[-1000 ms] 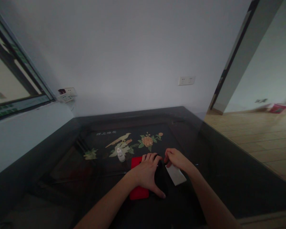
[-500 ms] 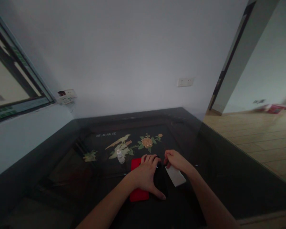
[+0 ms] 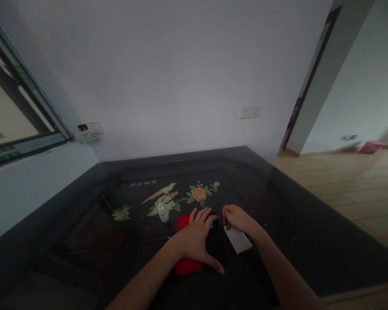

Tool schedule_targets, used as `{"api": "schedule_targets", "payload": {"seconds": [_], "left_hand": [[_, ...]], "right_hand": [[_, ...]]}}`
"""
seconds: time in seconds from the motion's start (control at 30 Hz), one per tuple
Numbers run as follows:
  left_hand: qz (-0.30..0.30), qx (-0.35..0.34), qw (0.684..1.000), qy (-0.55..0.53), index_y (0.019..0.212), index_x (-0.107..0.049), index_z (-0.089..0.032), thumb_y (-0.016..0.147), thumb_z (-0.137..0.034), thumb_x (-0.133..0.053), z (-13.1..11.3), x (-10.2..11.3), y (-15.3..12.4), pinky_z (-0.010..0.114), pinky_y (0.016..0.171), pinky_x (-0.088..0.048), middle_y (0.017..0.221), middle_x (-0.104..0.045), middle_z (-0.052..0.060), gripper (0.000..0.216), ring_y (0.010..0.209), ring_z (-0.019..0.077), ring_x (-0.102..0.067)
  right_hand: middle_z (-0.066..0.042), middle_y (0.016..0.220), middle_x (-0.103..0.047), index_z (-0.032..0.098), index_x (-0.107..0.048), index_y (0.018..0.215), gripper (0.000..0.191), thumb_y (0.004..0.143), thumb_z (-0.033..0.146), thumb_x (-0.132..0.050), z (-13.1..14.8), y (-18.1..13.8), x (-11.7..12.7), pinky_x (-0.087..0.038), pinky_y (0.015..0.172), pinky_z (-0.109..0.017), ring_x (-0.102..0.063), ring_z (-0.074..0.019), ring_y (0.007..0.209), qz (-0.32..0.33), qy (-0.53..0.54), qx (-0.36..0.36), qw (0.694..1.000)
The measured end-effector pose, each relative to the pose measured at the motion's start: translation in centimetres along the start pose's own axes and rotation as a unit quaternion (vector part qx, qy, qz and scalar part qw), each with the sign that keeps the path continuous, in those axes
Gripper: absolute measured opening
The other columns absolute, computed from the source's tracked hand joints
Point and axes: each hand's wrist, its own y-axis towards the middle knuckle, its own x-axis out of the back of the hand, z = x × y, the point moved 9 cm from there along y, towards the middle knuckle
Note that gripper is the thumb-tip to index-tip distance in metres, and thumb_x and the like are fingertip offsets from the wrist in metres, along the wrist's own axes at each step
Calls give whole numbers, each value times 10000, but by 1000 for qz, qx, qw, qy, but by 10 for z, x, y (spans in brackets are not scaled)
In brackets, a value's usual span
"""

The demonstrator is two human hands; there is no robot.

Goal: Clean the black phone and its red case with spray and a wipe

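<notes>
My left hand (image 3: 195, 241) lies spread over a black phone-like slab (image 3: 217, 247) and a red case (image 3: 186, 265) on the dark table (image 3: 310, 241); its fingers are apart and its thumb runs along the slab's near edge. My right hand (image 3: 237, 218) is closed in a pinch at the slab's far end, just above a white rectangular sheet (image 3: 238, 240) that lies beside the slab. What the pinch holds is too small to make out.
A small white dropper bottle (image 3: 163, 213) stands left of the red case, on the table's painted bird-and-flower panel (image 3: 181, 196). A window (image 3: 16, 116) is at the left, wall sockets (image 3: 249, 113) behind, and an open doorway to a wooden floor (image 3: 349, 181) at the right.
My left hand's fingers have lifted and spread a little more over the black slab. My right hand stays pinched at the slab's far end.
</notes>
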Motion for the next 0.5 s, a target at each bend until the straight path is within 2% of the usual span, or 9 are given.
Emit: {"api": "schedule_targets", "payload": {"seconds": [0.07,0.13,0.2,0.27,0.4,0.5], "left_hand": [[-29,-5,1000,-6,1506,-396,-251,492,-820,-801,-4,12,-3,649,1220,-100,1644,-273,190,1232,1519,420,-221],[-78,-15,997,-11,1391,-519,-281,639,-757,-779,-8,30,-8,581,1201,-231,1567,-421,135,927,1460,368,-346],[-149,-11,989,-6,1223,-605,-276,852,-630,-676,-6,54,-17,503,1129,-354,1361,-603,94,518,1307,297,-505],[-228,11,973,20,1082,-617,-249,971,-479,-563,6,78,-32,467,1044,-419,1114,-672,75,261,1113,257,-591],[-409,57,909,48,918,-560,-229,992,-355,-500,45,120,-79,407,906,-483,914,-611,57,159,955,239,-589],[-467,126,874,50,997,-551,-216,974,-398,-534,85,131,-109,400,884,-500,982,-581,67,184,971,244,-572]], "right_hand": [[-38,724,-734,176,-597,751,186,855,133,-450,-1,-1,-2,-406,504,-206,-675,-135,545,3,9,-6,1000],[-37,739,-733,175,-598,775,186,870,135,-443,0,-2,-3,-425,505,-193,-687,-130,560,6,22,-10,1000],[-33,742,-722,176,-585,788,189,884,127,-430,2,-3,-5,-445,510,-184,-694,-124,571,10,37,-11,999],[-29,730,-703,178,-568,794,193,895,117,-415,4,-3,-7,-462,516,-184,-696,-125,577,11,52,-10,999],[-29,724,-677,174,-567,806,199,908,111,-408,7,-1,-8,-484,525,-200,-690,-130,587,-1,67,-2,998],[-32,730,-677,173,-570,801,204,902,105,-406,6,1,-10,-487,522,-201,-691,-129,591,-8,71,-3,997]]}}
